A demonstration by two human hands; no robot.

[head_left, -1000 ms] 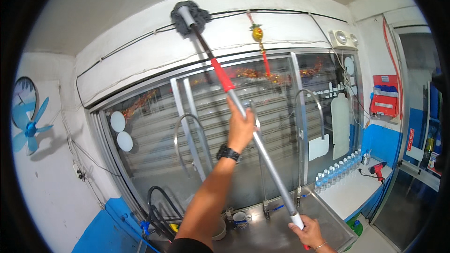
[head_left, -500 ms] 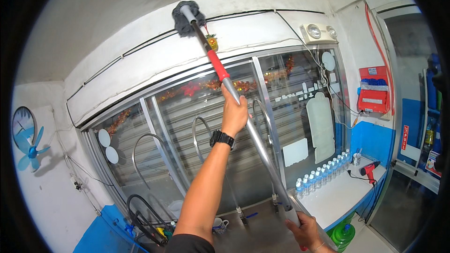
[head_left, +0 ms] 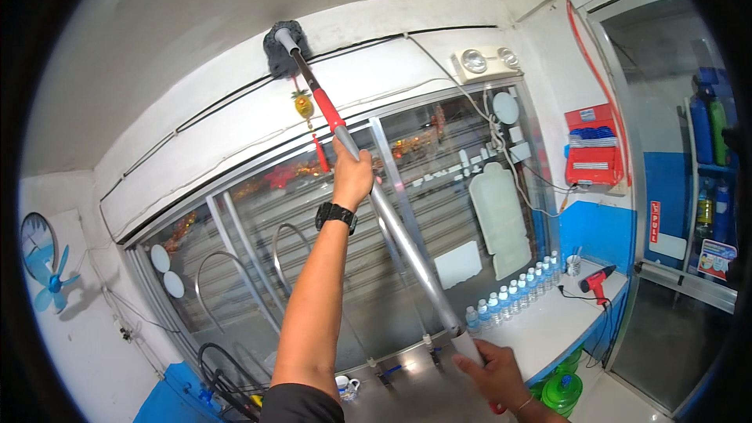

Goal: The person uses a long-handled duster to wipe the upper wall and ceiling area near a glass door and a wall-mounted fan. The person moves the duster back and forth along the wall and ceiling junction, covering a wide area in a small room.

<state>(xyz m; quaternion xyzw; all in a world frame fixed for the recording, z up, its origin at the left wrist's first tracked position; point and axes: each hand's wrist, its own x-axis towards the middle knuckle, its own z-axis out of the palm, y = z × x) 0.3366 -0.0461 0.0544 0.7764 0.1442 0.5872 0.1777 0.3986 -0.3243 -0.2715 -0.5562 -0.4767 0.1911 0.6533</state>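
A long-handled duster with a shaggy dark grey head (head_left: 287, 48) and a silver-and-red pole (head_left: 407, 247) slants up across the view. Its head rests against the upper wall, over a black cable (head_left: 227, 100). My left hand (head_left: 352, 176), with a black watch on the wrist, is closed around the pole just below the red section. Lower right, my right hand (head_left: 497, 376) grips the light grey handle at the pole's bottom end. Just under the duster head hangs a yellow ornament (head_left: 304, 106) with a red tassel.
An emergency light (head_left: 486, 64) sits high on the wall, right of the duster. Sliding glass windows lie below, with curved metal spouts before them. Water bottles (head_left: 505, 301) and a red hair dryer (head_left: 597, 283) stand on a white counter. A blue fan (head_left: 53, 282) is at left.
The view has turned to the right, so the wall things sit farther left. Against the wall, the duster head has shifted slightly right, closer above the ornament. Both hands keep their hold.
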